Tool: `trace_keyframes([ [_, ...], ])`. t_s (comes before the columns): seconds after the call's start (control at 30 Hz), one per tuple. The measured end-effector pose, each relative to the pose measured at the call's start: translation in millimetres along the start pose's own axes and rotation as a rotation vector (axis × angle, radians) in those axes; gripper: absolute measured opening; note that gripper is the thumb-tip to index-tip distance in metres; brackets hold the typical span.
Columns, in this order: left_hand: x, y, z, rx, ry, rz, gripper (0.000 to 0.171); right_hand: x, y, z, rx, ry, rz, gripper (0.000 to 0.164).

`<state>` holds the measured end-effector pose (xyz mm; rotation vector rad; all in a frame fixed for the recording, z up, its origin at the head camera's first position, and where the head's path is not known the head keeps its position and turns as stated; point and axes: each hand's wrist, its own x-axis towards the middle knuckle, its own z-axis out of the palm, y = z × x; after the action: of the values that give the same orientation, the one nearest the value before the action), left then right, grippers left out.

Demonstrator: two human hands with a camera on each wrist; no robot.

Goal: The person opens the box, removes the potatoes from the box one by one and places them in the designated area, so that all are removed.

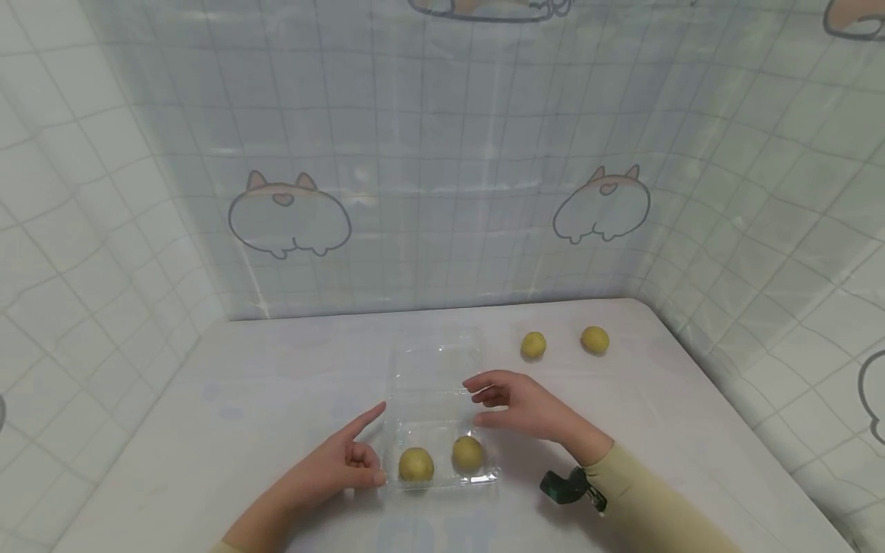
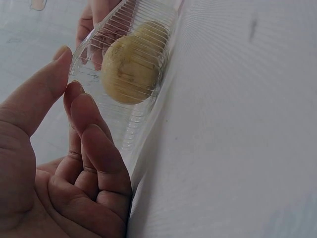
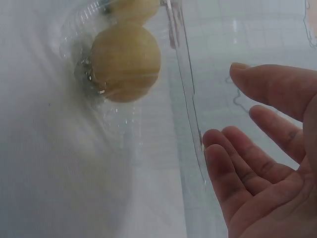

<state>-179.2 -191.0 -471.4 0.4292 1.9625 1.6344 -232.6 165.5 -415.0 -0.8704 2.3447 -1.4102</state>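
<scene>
A clear plastic clamshell box (image 1: 442,432) lies open on the table, its lid (image 1: 438,361) laid back on the far side. Two round yellow fruits, a left one (image 1: 416,465) and a right one (image 1: 468,455), sit in the near half; their exact kind is unclear. My left hand (image 1: 342,463) is at the box's left side, thumb at the rim, index finger stretched forward, the others bent. On the opposite side my right hand (image 1: 518,403) hovers by the hinge with loosely bent, spread fingers and holds nothing. In the right wrist view its fingertips (image 3: 214,153) are close to the clear edge.
Two more yellow fruits lie at the back right, one nearer (image 1: 533,346) and one farther right (image 1: 594,340). A dark wrist device (image 1: 574,487) hangs at my right sleeve. Behind the white table (image 1: 276,369) stands a grid-patterned curtain (image 1: 442,192), with more at both sides.
</scene>
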Motion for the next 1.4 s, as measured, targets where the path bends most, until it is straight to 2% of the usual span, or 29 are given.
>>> trace_keyframes([
  [0.33,0.6,0.5,0.4,0.023,0.006,0.000,0.099,4.9,-1.5,6.6,-0.121,-0.087,-0.060,0.046],
  [0.63,2.1,0.8,0.2,0.016,0.008,-0.001,0.100,8.3,-8.2,9.6,-0.399,-0.205,-0.097,0.048],
  [0.9,1.4,1.4,0.9,0.026,0.016,-0.003,0.101,9.8,-12.4,11.3,-0.532,-0.277,-0.122,0.047],
  [1.17,1.3,1.6,0.8,0.032,0.015,0.006,0.101,13.1,-14.9,17.3,-0.631,-0.287,-0.114,0.046],
  [1.4,1.5,1.0,1.4,0.008,0.016,-0.009,0.102,17.1,-11.7,28.9,-0.710,-0.264,-0.174,0.044],
])
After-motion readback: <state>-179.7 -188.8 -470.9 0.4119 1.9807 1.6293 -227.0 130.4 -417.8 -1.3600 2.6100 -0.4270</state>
